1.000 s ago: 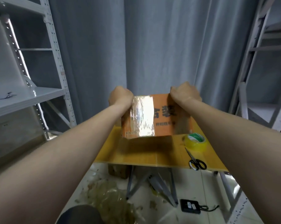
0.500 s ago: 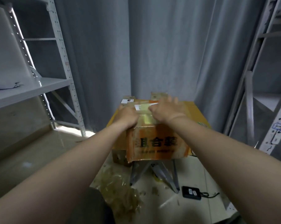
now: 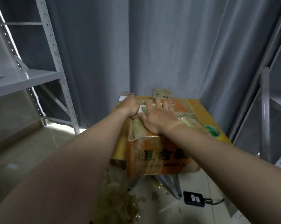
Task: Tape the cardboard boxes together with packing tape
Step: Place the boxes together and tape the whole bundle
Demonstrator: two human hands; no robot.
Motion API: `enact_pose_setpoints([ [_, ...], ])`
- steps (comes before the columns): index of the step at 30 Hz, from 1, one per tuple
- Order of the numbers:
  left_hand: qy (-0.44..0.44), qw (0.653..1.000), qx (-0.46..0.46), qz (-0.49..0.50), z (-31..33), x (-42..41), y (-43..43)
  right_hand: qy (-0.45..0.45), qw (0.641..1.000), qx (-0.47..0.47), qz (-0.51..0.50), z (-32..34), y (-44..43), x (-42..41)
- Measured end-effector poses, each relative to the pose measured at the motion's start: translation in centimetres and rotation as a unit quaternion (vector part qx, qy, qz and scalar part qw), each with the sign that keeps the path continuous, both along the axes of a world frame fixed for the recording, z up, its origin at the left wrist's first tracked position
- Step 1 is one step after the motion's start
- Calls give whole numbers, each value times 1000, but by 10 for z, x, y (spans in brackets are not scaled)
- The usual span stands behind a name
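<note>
Grey shelving was seen at left. The left hand was curled atop the cardboard box, whether gripping could not be told; the right hand was laid flat beside it, fingers spread. The cardboard box was set on a yellow table, tape roll at right.

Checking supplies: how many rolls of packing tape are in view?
1. The tape roll lies on the yellow table, right of the orange cardboard box, partly hidden by the right forearm. More could sit behind the box.
</note>
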State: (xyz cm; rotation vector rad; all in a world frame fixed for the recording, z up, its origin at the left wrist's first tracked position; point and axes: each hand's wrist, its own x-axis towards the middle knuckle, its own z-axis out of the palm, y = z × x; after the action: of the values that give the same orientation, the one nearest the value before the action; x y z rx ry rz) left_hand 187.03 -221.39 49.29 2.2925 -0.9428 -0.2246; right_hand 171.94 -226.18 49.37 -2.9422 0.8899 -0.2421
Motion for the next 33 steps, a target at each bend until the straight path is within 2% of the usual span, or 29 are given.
enact_pose_setpoints([
  [4,-97,992,78,10,-5,13,-14,12,998,-44,-39,-3,-25,27],
  [9,-150,984,87,33,-11,22,-25,19,998,-18,-54,1,-48,63],
  [14,-196,975,95,50,-11,24,-33,15,996,-48,-74,9,-66,92],
  [17,-188,976,90,62,-11,27,-36,-11,995,7,-104,13,-77,108],
  [21,-195,974,88,75,-13,26,-38,9,988,58,-142,16,-88,122],
  [25,-195,973,96,77,-11,23,-37,9,986,32,-166,17,-88,124],
  [29,-192,972,110,79,-8,17,-33,-44,988,45,-143,12,-90,113],
  [33,-121,982,99,102,-5,12,-23,54,972,-27,-228,23,-98,68],
])
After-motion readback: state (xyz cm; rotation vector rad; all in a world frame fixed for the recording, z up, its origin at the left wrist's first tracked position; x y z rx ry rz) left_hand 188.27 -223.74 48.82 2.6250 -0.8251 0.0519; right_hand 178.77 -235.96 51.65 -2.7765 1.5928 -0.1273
